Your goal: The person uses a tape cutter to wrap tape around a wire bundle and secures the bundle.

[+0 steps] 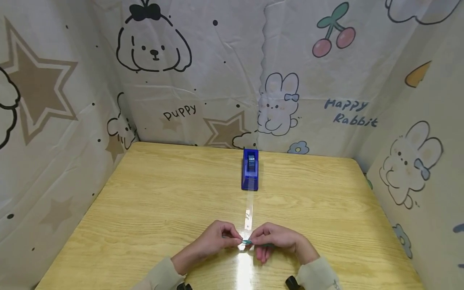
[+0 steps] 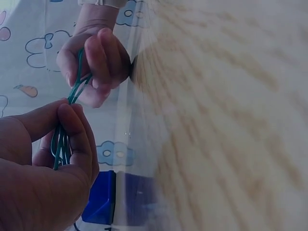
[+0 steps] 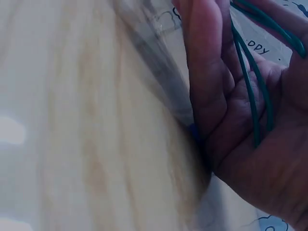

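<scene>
Both hands meet over the near middle of the table, holding a thin green looped band (image 1: 246,242), like a rubber band, between them. My left hand (image 1: 217,238) pinches it between thumb and fingers; several green strands (image 2: 61,147) hang inside that palm in the left wrist view. From the other side my right hand (image 1: 279,237) pinches it too. Two of its strands (image 3: 263,94) cross the right palm in the right wrist view, and a looped end shows by the thumb. The fingertips hide part of the band.
A blue tape dispenser (image 1: 250,183) with a roll in it stands at the table's far edge, straight ahead of the hands. The wood-grain table (image 1: 174,181) is glossy, with a bright streak down its middle. Printed cloth (image 1: 214,72) walls it in at the back and sides.
</scene>
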### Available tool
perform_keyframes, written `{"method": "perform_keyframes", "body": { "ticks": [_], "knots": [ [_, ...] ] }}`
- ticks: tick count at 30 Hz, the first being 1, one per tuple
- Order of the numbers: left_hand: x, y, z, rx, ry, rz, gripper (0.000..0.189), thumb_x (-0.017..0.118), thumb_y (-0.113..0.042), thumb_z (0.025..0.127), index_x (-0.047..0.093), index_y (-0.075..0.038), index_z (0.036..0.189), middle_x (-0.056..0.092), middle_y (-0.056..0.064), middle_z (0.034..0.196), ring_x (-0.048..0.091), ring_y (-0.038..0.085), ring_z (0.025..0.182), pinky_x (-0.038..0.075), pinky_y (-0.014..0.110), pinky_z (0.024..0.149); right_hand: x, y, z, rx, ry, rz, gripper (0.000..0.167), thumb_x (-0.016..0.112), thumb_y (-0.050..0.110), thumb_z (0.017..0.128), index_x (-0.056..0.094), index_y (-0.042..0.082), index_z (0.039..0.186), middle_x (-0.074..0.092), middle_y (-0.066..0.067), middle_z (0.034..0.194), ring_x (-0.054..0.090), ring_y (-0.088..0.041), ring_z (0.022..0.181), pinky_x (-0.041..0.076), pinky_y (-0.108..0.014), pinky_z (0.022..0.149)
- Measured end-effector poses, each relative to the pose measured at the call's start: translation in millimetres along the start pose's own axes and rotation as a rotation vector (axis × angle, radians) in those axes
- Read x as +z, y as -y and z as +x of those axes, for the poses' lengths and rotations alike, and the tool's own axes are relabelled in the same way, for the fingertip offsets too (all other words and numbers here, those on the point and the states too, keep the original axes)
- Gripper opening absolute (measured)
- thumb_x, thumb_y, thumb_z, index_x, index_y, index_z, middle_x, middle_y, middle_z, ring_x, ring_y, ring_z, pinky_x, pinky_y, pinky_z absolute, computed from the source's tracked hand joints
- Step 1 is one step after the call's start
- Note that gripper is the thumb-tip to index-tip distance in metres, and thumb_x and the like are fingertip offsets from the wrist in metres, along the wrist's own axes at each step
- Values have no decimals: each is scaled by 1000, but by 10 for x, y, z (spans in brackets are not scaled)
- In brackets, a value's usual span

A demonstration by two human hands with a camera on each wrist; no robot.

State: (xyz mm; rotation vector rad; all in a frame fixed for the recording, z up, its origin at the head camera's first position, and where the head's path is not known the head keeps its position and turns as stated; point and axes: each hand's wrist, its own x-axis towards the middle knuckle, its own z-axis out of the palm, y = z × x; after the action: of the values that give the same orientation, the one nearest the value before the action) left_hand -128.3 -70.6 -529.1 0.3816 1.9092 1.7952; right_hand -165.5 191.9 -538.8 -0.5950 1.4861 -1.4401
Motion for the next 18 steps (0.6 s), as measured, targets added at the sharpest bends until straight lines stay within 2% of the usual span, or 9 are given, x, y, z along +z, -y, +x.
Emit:
{"method": "perform_keyframes", "body": {
  "ticks": [3,9,18],
  "knots": [
    [-2,-5,-4,-1,-2,-2,11,76,1,90,72,9,96,74,6,87,68,18,79,58,22,74,13,-11,9,1,-9,55,42,57,16,106,56,-21,126,77,-1,84,75,-12,74,61,-23,63],
    [-13,-1,-5,-4,1,-7,11,76,0,90,72,9,96,73,4,86,67,16,79,58,22,73,19,-40,31,-13,-21,113,36,60,14,104,58,-12,129,78,-14,108,78,-20,88,62,-26,71],
    [-17,-1,-15,-16,-1,-19,13,76,-1,90,71,10,96,73,4,87,67,15,79,57,20,73,43,-39,34,-62,-32,90,35,62,13,104,58,-15,126,78,-11,106,77,-16,84,62,-26,71]
  ]
}}
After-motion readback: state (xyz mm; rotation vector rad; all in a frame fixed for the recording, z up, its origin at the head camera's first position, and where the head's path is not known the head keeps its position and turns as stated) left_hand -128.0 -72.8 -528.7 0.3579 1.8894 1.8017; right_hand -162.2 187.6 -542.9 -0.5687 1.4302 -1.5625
